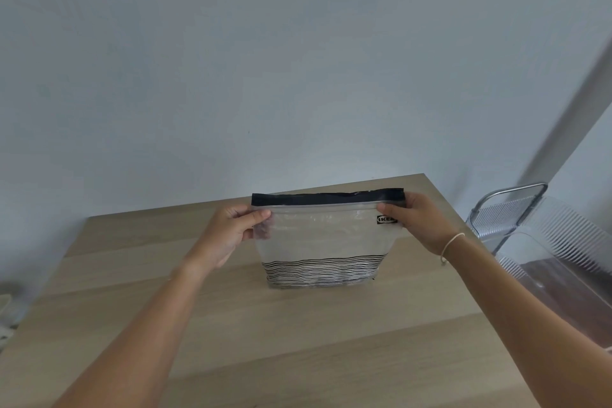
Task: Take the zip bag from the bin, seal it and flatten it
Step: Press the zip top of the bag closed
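My left hand (231, 235) pinched the bag (326, 239) at its upper left corner, thumb on the near face and fingers showing through the clear plastic behind. My right hand (420, 225) gripped the upper right corner the same way, thumb just above the small black logo patch (385, 219). A thin pale band (451, 243) circled the right wrist. I held the bag upright between both hands, its black top strip (328, 198) level and its bottom edge, printed with thin black stripes, on or just above the table (231, 325); I could not tell which. I could not tell whether the zip was closed either. To the right, beside the table, sat a clear ribbed bin (559, 262), well apart from the bag. A plain pale wall (265, 60) stood behind.
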Motion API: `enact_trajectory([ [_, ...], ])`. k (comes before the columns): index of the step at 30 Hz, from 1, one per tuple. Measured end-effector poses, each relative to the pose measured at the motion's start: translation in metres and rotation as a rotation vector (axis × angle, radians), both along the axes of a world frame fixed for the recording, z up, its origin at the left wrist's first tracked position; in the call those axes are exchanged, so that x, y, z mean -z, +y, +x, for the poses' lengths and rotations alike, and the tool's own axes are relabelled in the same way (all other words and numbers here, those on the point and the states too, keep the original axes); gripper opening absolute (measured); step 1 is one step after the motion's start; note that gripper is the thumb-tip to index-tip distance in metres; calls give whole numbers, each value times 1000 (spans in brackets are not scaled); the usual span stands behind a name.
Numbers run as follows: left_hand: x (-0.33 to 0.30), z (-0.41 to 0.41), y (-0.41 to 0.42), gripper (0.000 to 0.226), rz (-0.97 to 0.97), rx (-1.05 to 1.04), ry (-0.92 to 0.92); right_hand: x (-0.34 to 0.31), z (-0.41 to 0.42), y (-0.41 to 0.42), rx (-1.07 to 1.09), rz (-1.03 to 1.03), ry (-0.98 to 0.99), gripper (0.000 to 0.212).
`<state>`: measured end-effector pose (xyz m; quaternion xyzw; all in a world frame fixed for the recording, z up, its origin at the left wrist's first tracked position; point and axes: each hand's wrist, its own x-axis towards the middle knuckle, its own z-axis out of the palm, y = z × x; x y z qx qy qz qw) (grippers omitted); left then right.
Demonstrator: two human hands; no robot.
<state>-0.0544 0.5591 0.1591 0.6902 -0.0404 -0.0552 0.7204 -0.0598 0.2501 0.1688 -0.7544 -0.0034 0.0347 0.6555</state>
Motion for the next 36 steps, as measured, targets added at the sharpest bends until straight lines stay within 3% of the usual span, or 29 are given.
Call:
enact_trajectory([
  [10,-3,4,2,18,-78,57,70,-3,-2,-1,47,176,57,31],
  [14,-4,5,1,12,-32,21,31,-7,-1,-1,42,167,36,20],
  [24,-4,8,0,13,33,-78,-22,-14,-3,-2,19,133,17,27],
  [27,-9,10,4,11,133,4,9,-14,-4,-2,10,129,26,25],
  [32,-24,13,2,15,533,144,-42,-18,-4,3,-14,9,-25,27],
  [36,-31,13,1,6,524,74,-76,-18,-3,-1,20,-35,-93,24],
])
